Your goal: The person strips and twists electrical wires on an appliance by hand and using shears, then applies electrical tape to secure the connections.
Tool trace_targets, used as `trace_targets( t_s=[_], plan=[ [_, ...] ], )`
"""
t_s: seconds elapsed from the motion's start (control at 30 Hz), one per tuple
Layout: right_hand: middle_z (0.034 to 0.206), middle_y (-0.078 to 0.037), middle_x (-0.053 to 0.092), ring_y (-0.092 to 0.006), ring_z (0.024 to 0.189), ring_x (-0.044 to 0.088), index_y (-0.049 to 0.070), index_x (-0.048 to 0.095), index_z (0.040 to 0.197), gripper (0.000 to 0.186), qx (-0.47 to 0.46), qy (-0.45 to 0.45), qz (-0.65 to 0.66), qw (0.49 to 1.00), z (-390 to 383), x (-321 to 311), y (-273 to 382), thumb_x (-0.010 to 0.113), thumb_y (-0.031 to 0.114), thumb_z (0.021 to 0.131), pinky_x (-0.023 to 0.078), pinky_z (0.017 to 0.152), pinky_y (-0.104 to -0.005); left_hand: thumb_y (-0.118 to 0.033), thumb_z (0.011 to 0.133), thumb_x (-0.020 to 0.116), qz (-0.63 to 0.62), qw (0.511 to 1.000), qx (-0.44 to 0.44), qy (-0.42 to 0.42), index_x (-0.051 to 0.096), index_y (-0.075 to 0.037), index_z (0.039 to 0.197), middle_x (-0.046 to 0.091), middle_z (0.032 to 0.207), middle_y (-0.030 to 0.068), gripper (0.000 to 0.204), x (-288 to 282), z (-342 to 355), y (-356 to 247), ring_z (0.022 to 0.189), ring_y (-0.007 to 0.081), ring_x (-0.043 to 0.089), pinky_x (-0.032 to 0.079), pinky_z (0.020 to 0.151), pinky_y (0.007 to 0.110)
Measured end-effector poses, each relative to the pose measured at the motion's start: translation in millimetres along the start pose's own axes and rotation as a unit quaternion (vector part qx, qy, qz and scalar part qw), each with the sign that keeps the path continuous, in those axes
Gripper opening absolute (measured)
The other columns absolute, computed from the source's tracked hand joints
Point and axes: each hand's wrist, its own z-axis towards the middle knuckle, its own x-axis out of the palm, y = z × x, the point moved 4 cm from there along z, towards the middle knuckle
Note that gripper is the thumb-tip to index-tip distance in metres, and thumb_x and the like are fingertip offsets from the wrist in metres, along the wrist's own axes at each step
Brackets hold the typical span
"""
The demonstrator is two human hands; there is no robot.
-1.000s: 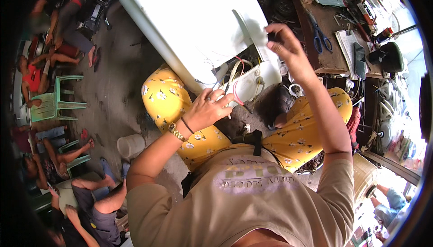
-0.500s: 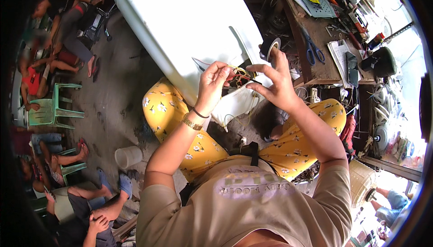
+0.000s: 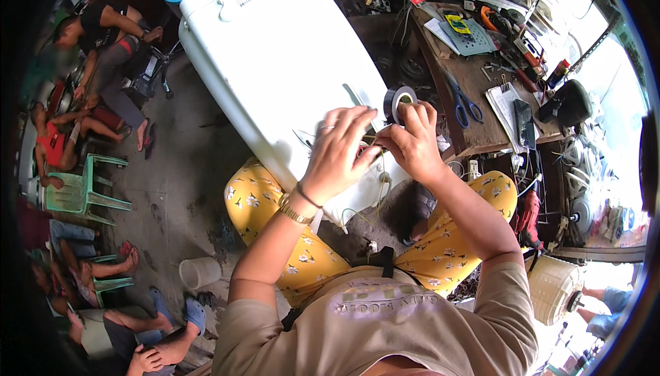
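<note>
A large white plastic appliance casing [image 3: 289, 60] lies tilted in front of my knees, with thin yellow and red wires [image 3: 370, 141] coming out at its near end. Above those wires my left hand [image 3: 333, 152] has its fingers stretched out and its thumb apart. My right hand [image 3: 418, 144] is closed, thumb and forefinger pinched together at the wires. A roll of black electrical tape [image 3: 393, 104] is carried at its fingers. What lies exactly between the right fingertips is too small to make out. More thin wire [image 3: 361, 211] dangles below the casing's edge.
A wooden workbench [image 3: 474, 139] on the right bears blue-handled scissors [image 3: 467, 108], a clipboard [image 3: 505, 111], a phone [image 3: 524, 122] and tools. A white bucket [image 3: 199, 273] stands on the floor to my left. Several people sit farther left near green plastic chairs [image 3: 69, 194].
My left hand has gone from pinching the wires to stretched fingers. My right hand has closed from spread fingers to a pinch beside them. The view has shifted, showing more of the casing.
</note>
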Motion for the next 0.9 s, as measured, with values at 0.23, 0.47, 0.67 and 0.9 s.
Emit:
trace_targets(
  t_s=[0.23,0.47,0.67,0.9],
  plan=[
    [0.110,-0.013,0.054,-0.0326,0.103,0.052,0.010,0.067,0.087,0.018,0.143,0.052,-0.028,0.988,1.0,6.3,-17.1,0.077,0.018,0.074,0.037,0.089,-0.0501,-0.013,0.102,0.050,-0.448,0.862,-0.222,0.078,0.059,0.001,0.104,0.059,0.075,-0.0002,0.017,90.8,-21.2,40.3,0.069,0.0065,0.056,0.047,0.063,0.023],
    [0.125,-0.016,0.055,-0.0325,0.108,0.052,0.015,0.073,0.098,0.023,0.165,0.142,0.110,0.970,-11.7,23.7,-38.5,0.078,0.022,0.077,0.040,0.084,-0.0465,-0.020,0.102,0.052,-0.487,0.826,-0.276,0.069,0.065,-0.004,0.091,0.045,0.065,-0.0080,0.024,103.2,-45.7,54.7,0.057,0.0011,0.038,0.033,0.051,0.020],
    [0.120,-0.013,0.054,-0.0293,0.103,0.050,0.017,0.074,0.095,0.026,0.058,0.156,0.064,0.984,0.0,9.2,-31.8,0.080,0.019,0.070,0.037,0.088,-0.0412,-0.022,0.100,0.056,-0.512,0.805,-0.285,0.094,0.067,-0.003,0.089,0.054,0.070,-0.0080,0.025,95.7,-45.9,58.8,0.060,0.0001,0.043,0.037,0.054,0.017],
    [0.106,-0.013,0.053,-0.0315,0.099,0.048,0.009,0.071,0.086,0.011,0.123,0.239,0.177,0.947,-2.6,17.8,-33.7,0.073,0.015,0.077,0.036,0.089,-0.0430,-0.008,0.096,0.061,-0.432,0.872,-0.231,-0.012,0.063,0.002,0.097,0.062,0.076,-0.0051,0.010,99.1,-47.5,58.6,0.065,0.0044,0.053,0.046,0.061,0.022]
  ],
)
